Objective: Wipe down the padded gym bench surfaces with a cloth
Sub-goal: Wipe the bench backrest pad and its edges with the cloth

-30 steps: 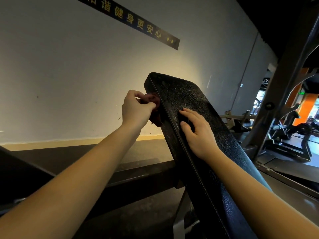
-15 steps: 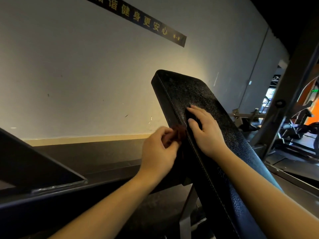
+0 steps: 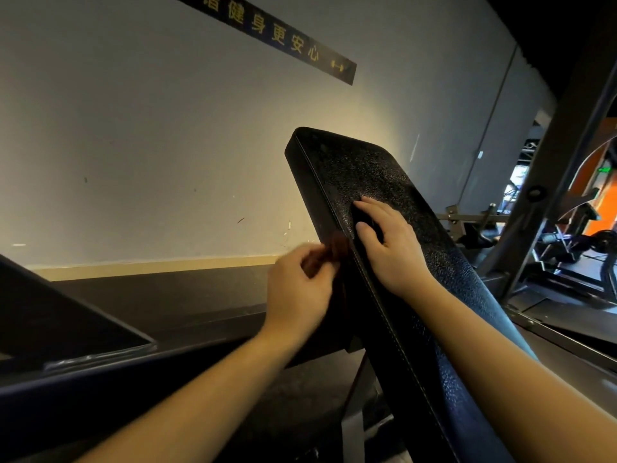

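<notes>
the job looks to be in its middle rather than near its end. the left hand point(image 3: 300, 289) has its fingers curled round a small dark-red cloth point(image 3: 329, 250), bunched and blurred, and presses it against the left side edge of the inclined bench pad point(image 3: 384, 168), roughly halfway along the pad's length and just left of the stitched seam. the right hand point(image 3: 394, 248) lies flat on the pad's top face just right of that seam, fingers straight and thumb spread, holding nothing; it seems to be steadying the pad while the other hand rubs. so the step in hand is the narrow side band, not the broad top. what is done is hard to read: the black pebbled face shines in the light toward the far end, but no wet streak or dull patch marks off wiped from unwiped, so i cannot tell whether the top has been covered. by my reckoning what is left is at least the near stretch of this side edge running down toward the bottom of the view, the right side edge — hidden from here — and any seat pad, none of which shows. behind the pad stands a pale wall point(image 3: 133, 145) with a dark sign point(image 3: 283, 38), and other machines point(image 3: 574, 248) sit at the far right.
</notes>
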A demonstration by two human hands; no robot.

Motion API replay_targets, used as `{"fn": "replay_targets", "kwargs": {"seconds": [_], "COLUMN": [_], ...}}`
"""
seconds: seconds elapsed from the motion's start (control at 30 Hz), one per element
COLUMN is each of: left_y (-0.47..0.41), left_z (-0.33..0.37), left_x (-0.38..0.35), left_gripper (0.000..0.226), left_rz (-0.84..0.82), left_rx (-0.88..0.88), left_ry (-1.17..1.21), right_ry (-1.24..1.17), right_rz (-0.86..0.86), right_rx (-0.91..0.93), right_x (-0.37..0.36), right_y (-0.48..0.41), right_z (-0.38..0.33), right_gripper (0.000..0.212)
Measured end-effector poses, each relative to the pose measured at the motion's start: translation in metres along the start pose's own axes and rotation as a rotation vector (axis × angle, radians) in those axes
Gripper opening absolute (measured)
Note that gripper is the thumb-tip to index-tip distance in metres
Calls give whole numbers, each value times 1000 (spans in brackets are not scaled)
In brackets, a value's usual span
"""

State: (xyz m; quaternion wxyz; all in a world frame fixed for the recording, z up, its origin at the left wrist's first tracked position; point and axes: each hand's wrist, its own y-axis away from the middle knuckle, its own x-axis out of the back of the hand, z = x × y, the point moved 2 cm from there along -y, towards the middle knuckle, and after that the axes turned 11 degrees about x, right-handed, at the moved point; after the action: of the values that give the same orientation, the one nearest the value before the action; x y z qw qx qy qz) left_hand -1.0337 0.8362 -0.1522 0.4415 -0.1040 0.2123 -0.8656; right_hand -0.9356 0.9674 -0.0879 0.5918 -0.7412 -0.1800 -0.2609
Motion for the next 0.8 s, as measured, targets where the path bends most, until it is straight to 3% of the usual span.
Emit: {"fn": "replay_targets", "kwargs": {"seconds": [0.1, 0.2, 0.27, 0.37, 0.4, 0.57, 0.63, 0.73, 0.8], "left_y": [-59, -65, -27, 33, 31, -14, 15, 78, 77], "left_z": [15, 15, 2, -10, -9, 6, 3, -2, 3], "left_x": [4, 1, 0, 3, 3, -1, -5, 1, 8], "left_gripper": [13, 9, 8, 14, 16, 22, 24, 31, 31], "left_rz": [130, 152, 64, -203, -209, 77, 23, -189, -259], "left_rx": [66, 104, 131, 103, 80, -32, -87, -223, -207], "left_ry": [30, 14, 24, -13, -32, -85, -147, -270, -286], "right_ry": [-2, 10, 20, 34, 30, 10, 16, 13, 8], "right_rz": [-1, -3, -3, -4, -6, -10, -7, -5, -7], "right_rx": [-7, -12, -18, -20, -21, -13, -11, -17, -10], "right_x": [0, 0, 0, -1, -1, 0, 0, 0, 0], "right_y": [0, 0, -2, -2, -2, -1, -2, -2, -2], "right_z": [-1, -2, -3, -3, -2, -1, -1, -1, -1], "right_gripper": [41, 41, 41, 41, 41, 42, 41, 41, 41]}}
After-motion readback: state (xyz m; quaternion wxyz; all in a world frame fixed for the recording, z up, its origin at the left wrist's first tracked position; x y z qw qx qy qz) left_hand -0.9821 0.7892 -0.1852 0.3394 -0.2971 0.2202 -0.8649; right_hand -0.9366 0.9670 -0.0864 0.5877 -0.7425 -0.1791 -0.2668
